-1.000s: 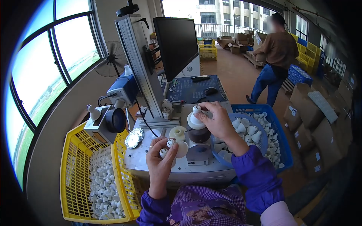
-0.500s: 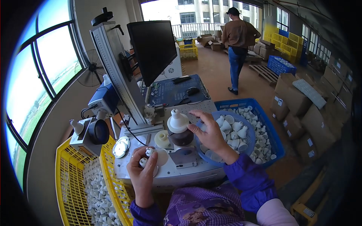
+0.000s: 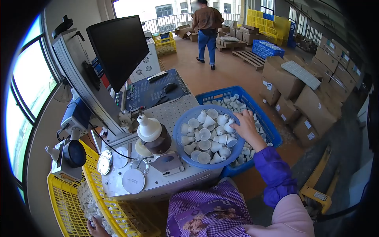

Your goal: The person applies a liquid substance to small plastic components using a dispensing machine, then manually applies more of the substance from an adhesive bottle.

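My right hand (image 3: 249, 129) is over the right rim of a round blue basin (image 3: 178, 148), thumb and fingers apart, fingertips beside a white lamp cup (image 3: 229, 126). White cone-shaped lamp cups fill this basin. At the lower left, my left hand (image 3: 97, 228) is partly cut off by the frame. Its visible fingers are apart inside the yellow crate (image 3: 63, 205), next to more white lamp cups (image 3: 90, 205). On the bench, a white lamp cup (image 3: 149, 127) stands upright on a dark round holder (image 3: 160, 144).
A monitor (image 3: 118, 51) and a metal column (image 3: 85, 83) stand over the perforated bench (image 3: 173, 114). A blue crate (image 3: 276, 138) is under the basin. Cardboard boxes (image 3: 288, 79) are stacked at right; a person (image 3: 207, 31) is farther back.
My left hand has gone from the bench down into the yellow crate; the two lamp cups it held no longer show in it. My right hand has moved from the holder to the basin.
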Available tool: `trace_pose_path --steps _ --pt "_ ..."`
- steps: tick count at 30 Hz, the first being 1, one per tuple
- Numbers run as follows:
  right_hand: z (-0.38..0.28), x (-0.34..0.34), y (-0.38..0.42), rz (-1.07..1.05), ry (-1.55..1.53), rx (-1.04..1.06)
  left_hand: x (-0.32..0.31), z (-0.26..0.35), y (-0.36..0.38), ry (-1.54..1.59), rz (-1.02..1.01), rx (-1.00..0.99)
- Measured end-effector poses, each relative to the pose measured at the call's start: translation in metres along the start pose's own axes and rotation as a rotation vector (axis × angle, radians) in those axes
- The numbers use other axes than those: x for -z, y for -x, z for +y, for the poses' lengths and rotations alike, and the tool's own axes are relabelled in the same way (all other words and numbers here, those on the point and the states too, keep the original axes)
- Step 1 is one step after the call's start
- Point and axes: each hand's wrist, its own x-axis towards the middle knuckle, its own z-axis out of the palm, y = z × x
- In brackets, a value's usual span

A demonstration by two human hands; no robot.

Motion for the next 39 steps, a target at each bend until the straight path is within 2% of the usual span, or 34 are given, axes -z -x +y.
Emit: trace_pose_path --steps 1,2,3,4,5,9,10,11,12,14,15,16,18,19,21,22,25,27,28,29,31,32,35,39 --pt "0.0 0.001 -0.002 -0.02 -0.023 0.032 0.004 -0.012 0.003 -0.274 0.095 -0.029" --pt "-0.001 0.001 -0.003 -0.04 -0.047 0.066 0.009 -0.031 0.003 -0.272 0.091 -0.037" --pt "-0.001 -0.002 -0.002 -0.011 -0.065 0.093 0.013 -0.05 0.0 -0.46 0.077 -0.097" --pt "0.001 -0.006 -0.001 -0.005 -0.068 0.087 0.012 -0.049 -0.003 -0.647 0.065 -0.158" --pt "0.004 -0.012 -0.001 0.001 -0.11 0.068 0.011 -0.048 -0.005 -0.643 0.066 -0.165" --pt "0.004 -0.016 0.004 0.039 -0.118 0.104 0.003 0.068 0.038 -0.542 -0.033 -0.009" --pt "-0.001 -0.013 0.006 0.051 -0.115 0.101 -0.002 0.08 0.041 -0.51 -0.061 0.027" --pt "-0.009 -0.008 0.009 -0.007 -0.171 0.081 -0.011 0.064 0.036 -0.422 0.081 -0.449" --pt "-0.016 -0.002 0.011 -0.063 -0.225 0.061 -0.025 0.07 0.038 -0.405 0.08 -0.456" --pt "-0.022 0.004 0.01 -0.075 -0.262 0.092 -0.05 0.094 0.055 -0.074 0.13 -0.547" --pt "-0.023 0.003 0.009 -0.142 -0.306 0.067 -0.06 0.1 0.066 -0.119 0.126 -0.454" --pt "-0.022 0.002 0.008 -0.208 -0.353 0.042 -0.066 0.136 0.085 -0.026 0.036 -0.436" --pt "-0.016 -0.009 0.009 -0.175 -0.35 0.1 -0.082 0.179 0.114 0.075 -0.047 -0.259" --pt "-0.016 -0.01 0.009 -0.181 -0.305 0.128 -0.088 0.177 0.117 0.081 -0.044 -0.264" --pt "-0.013 -0.015 0.009 -0.184 -0.259 0.157 -0.105 0.174 0.124 0.089 -0.134 -0.515" --pt "-0.011 -0.02 0.009 -0.188 -0.192 0.158 -0.109 0.177 0.131 0.092 -0.131 -0.518" --pt "-0.011 -0.021 0.01 -0.2 -0.084 0.131 -0.12 0.182 0.15 0.285 -0.338 -0.401" --pt "-0.019 -0.018 0.009 -0.214 -0.061 0.126 -0.128 0.188 0.153 0.273 -0.325 -0.451" --pt "-0.021 -0.012 0.012 -0.082 -0.197 0.138 -0.127 0.196 0.153 0.253 -0.312 -0.496" --pt "-0.025 -0.008 0.014 0.041 -0.342 0.154 -0.125 0.207 0.154 0.294 -0.351 -0.421" --pt "-0.033 0.001 0.011 0.181 -0.328 0.247 -0.128 0.235 0.15 0.291 -0.359 -0.457" --pt "-0.038 0.003 0.012 0.16 -0.356 0.274 -0.134 0.243 0.146 0.341 -0.384 -0.454" --pt "-0.051 0.002 0.014 -0.055 -0.741 -0.008 -0.155 0.277 0.135 0.331 -0.393 -0.564" --pt "-0.085 0.007 0.011 -0.079 -0.995 0.018 -0.189 0.328 0.119 0.392 -0.474 -0.546"
